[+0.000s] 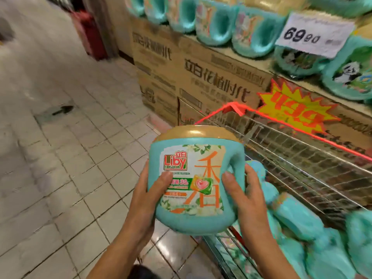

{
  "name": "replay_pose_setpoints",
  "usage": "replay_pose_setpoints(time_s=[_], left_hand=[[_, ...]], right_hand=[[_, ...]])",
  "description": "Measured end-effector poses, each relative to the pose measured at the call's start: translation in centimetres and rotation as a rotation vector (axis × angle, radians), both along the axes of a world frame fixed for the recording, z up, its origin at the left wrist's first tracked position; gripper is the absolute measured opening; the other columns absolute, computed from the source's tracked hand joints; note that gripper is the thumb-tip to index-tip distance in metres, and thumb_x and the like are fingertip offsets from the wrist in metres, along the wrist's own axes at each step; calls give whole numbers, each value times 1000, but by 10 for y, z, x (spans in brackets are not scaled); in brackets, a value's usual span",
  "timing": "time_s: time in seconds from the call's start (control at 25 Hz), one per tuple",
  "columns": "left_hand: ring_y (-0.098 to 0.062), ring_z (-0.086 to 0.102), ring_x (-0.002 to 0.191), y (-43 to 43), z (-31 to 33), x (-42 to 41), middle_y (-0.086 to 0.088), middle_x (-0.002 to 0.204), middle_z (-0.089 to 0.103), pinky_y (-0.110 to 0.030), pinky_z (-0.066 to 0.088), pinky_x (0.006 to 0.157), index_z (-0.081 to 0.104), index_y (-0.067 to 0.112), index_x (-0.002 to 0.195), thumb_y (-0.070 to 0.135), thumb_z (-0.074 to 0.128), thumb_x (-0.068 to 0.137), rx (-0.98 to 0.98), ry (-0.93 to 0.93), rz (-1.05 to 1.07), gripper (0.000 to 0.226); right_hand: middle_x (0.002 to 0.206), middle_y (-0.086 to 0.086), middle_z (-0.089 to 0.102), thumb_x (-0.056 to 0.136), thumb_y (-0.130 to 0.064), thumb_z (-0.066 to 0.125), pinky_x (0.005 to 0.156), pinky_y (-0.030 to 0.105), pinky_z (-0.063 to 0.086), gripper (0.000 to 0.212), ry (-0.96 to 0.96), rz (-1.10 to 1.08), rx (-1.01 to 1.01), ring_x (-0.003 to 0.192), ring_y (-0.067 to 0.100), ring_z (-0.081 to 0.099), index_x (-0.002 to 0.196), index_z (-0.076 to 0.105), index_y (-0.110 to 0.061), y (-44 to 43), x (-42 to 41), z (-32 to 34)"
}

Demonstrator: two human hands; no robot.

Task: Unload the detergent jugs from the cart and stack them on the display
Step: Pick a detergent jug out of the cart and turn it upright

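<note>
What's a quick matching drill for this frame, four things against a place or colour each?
Things:
1. held jug
2. price card
3. starburst sign
4. cart jugs

Place or colour:
a. lying in the wire cart
b. gripped between left hand and right hand
c. white, reads 69.90
d. yellow, with orange-red digits

Pairs: 1-b, 2-c, 3-d, 4-a

A black arrow [63, 110] is marked on the tiled floor [60, 178]. 69.90 is printed on a white card [314, 35], 499 on a starburst sign [296, 111].
</note>
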State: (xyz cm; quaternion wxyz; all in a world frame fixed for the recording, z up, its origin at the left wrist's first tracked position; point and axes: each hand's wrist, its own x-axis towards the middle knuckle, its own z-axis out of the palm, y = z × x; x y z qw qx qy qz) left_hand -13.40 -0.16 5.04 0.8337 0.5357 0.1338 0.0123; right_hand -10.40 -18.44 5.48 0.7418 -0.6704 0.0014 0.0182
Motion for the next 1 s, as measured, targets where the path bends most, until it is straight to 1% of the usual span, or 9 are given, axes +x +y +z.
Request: replay_pose_setpoints(time_s=[0.12,0.24,0.32,0.44,0.52,0.64,0.72,0.88,1.0], left_hand=[[-31,72,93,78,-1,6,-11,109,73,-37,61,67,57,23,125,41,77,68,57,-9,75,62],[-27,74,88,153,4,17,-7,105,75,-29,59,60,57,25,124,46,76,64,110,-19,101,66],[-28,74,90,202,6,28,-8,107,74,-30,59,63,56,28,125,47,81,63,135,-19,107,69],[-29,73,91,248,1,49,-8,108,74,-31,59,63,57,29,123,48,81,62,128,14,136,69],[-28,74,91,271,-6,72,-8,107,74,-30,59,63,57,27,123,47,81,63,124,22,143,67],[-27,74,91,304,-16,124,-7,106,74,-29,59,63,59,28,121,49,77,62,115,38,144,65],[-27,74,91,328,-15,171,-7,107,74,-29,59,63,60,29,120,50,80,64,137,36,136,63],[-27,74,90,371,0,287,-8,106,75,-29,59,63,61,25,120,50,74,65,160,-10,95,62],[-24,75,86,395,21,371,-5,102,76,-26,58,60,67,37,107,49,77,59,150,-68,66,50]], right_hand=[[96,-4,73,64,-55,70,67,28,56,61,-39,72,-8,86,12,71,116,60,-27,80,23,-2],[94,-4,74,71,-42,73,60,20,55,50,-18,134,54,80,12,72,116,61,-24,157,42,-5],[94,1,74,69,-47,73,60,25,57,46,17,157,64,81,17,73,110,63,-30,205,55,-7],[97,15,67,62,-57,71,69,42,59,44,54,164,43,82,24,71,98,65,-34,253,79,-6],[94,14,68,62,-59,71,67,41,59,42,73,161,33,78,22,71,96,65,-34,276,103,-8],[95,11,70,62,-55,72,59,28,56,51,77,142,22,76,19,71,103,64,-27,309,156,-15],[98,8,73,66,-46,74,59,24,56,50,74,116,45,79,18,72,110,63,-23,330,201,-17],[101,4,74,69,-43,74,62,28,58,49,49,85,109,84,22,73,113,62,-25,370,308,-6],[98,8,73,62,-48,79,63,34,60,52,12,49,137,83,24,73,108,65,-30,391,386,19]])
